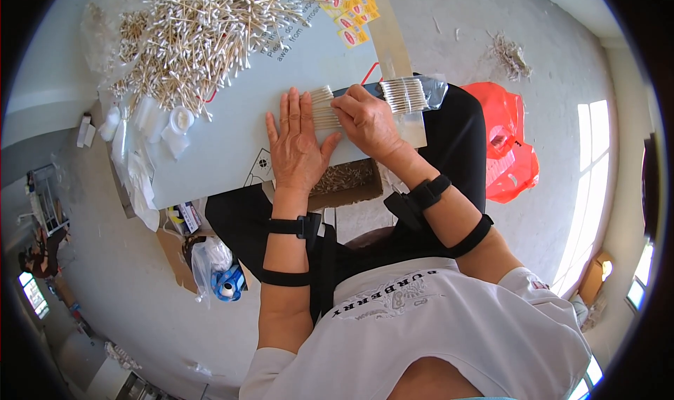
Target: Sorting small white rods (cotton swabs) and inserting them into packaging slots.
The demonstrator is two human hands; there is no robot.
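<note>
White plastic bags (140, 182) are seen hanging off the left edge of a grey board (210, 147), beside a small round tub (182, 120). Above them, a big heap (189, 35) of loose cotton swabs is spread over the far end of the board. Some of the heap is spilled past the board's left edge.

Near the middle, the left hand (295, 143) is laid flat and open, with its fingers straight. Nothing is gripped by it. It is pressed against a small row of swabs (324, 108), likely to keep them lined up. The right hand (365, 122) is set on the other side of that row, with its fingers bent down onto the sticks. The sticks are pushed more than gripped, so the row is squeezed between both hands.

Further right, a packed bundle (407, 94) of swabs in clear wrap is placed at the board's right edge, likely to keep it out of the way. Yellow labels (347, 10) are lying at the far right corner.

Bare board is left near the front edge, below the hands. A red bag (509, 151) is seen on the floor to the right.
</note>
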